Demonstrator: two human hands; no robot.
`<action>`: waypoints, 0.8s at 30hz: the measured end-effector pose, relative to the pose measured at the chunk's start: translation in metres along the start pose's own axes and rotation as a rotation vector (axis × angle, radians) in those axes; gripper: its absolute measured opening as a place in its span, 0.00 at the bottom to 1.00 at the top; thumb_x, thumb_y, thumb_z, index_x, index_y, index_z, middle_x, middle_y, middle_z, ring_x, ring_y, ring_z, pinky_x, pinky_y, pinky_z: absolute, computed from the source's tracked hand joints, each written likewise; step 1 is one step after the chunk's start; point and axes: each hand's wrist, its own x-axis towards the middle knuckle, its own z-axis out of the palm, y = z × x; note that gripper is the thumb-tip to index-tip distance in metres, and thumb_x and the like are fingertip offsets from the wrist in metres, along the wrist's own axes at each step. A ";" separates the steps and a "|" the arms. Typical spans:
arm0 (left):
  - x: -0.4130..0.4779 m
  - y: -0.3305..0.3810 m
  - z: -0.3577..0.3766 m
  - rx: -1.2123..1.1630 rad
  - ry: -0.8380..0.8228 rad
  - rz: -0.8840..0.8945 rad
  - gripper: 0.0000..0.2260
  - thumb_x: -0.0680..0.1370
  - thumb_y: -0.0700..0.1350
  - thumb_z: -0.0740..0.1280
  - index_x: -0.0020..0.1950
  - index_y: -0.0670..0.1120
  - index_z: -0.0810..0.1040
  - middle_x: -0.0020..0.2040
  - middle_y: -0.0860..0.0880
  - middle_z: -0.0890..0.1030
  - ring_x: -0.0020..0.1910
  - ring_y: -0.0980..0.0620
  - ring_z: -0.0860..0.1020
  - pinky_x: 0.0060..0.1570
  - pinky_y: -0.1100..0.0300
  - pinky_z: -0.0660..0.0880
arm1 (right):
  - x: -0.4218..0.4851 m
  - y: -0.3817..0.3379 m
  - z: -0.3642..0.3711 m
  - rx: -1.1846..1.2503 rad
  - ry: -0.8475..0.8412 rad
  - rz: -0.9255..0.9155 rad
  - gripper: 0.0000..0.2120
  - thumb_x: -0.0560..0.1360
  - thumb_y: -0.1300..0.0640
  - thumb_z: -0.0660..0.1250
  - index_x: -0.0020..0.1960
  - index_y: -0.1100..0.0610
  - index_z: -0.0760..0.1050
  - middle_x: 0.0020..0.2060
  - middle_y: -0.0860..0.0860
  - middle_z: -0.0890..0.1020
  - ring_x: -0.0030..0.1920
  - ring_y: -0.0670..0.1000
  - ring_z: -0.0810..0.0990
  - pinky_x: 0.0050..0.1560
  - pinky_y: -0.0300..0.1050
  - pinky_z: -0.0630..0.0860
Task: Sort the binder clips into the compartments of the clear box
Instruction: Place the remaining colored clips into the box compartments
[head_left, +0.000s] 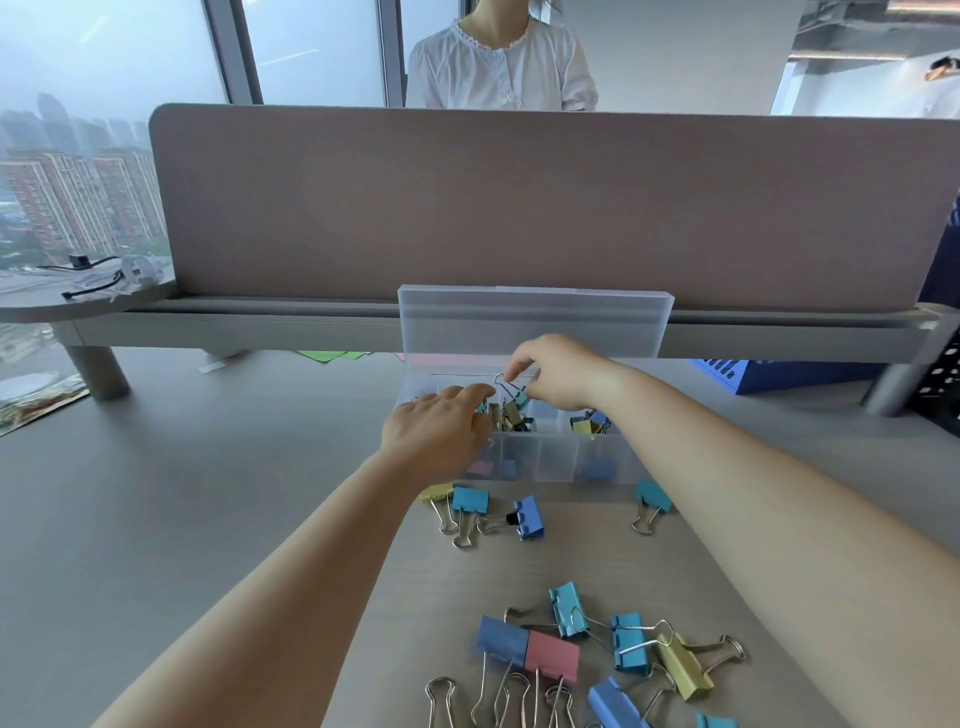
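Note:
The clear box (558, 460) stands open on the desk, its lid (535, 322) upright behind it. Several clips lie in its compartments. My right hand (558, 371) pinches the wire handle of a small teal binder clip (515, 396) above a middle compartment. My left hand (439, 434) rests over the box's left compartments, fingers together, and hides what is under it. Loose clips lie in front of the box: a yellow, teal and blue group (483, 512) and a lone teal one (652, 504). A bigger pile of blue, pink, teal and yellow clips (592, 660) sits nearer me.
A grey partition (519, 208) rises behind a raised shelf (311, 325) at the back of the desk. A person in a white top (501, 62) stands beyond it. A blue perforated basket (769, 376) sits under the shelf at right. Green paper (332, 356) lies behind the box's left.

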 end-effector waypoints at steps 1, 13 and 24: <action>0.000 0.000 0.000 0.002 0.001 -0.002 0.20 0.82 0.52 0.48 0.75 0.57 0.58 0.74 0.52 0.65 0.69 0.47 0.67 0.64 0.52 0.64 | 0.000 0.001 0.001 -0.006 0.013 0.006 0.15 0.77 0.69 0.61 0.58 0.55 0.79 0.62 0.53 0.76 0.59 0.53 0.76 0.51 0.41 0.69; -0.001 0.000 0.002 0.012 0.003 0.008 0.19 0.83 0.52 0.47 0.74 0.57 0.60 0.74 0.52 0.65 0.70 0.47 0.67 0.65 0.52 0.63 | 0.003 0.003 0.009 -0.095 -0.007 0.000 0.08 0.78 0.61 0.64 0.50 0.55 0.82 0.49 0.50 0.83 0.45 0.50 0.78 0.43 0.43 0.71; 0.004 -0.003 0.002 -0.013 -0.008 0.023 0.19 0.83 0.52 0.47 0.74 0.59 0.60 0.74 0.53 0.65 0.69 0.48 0.67 0.65 0.52 0.64 | -0.019 0.021 -0.014 -0.043 -0.156 0.052 0.09 0.81 0.56 0.59 0.52 0.56 0.78 0.48 0.47 0.82 0.36 0.45 0.74 0.36 0.39 0.69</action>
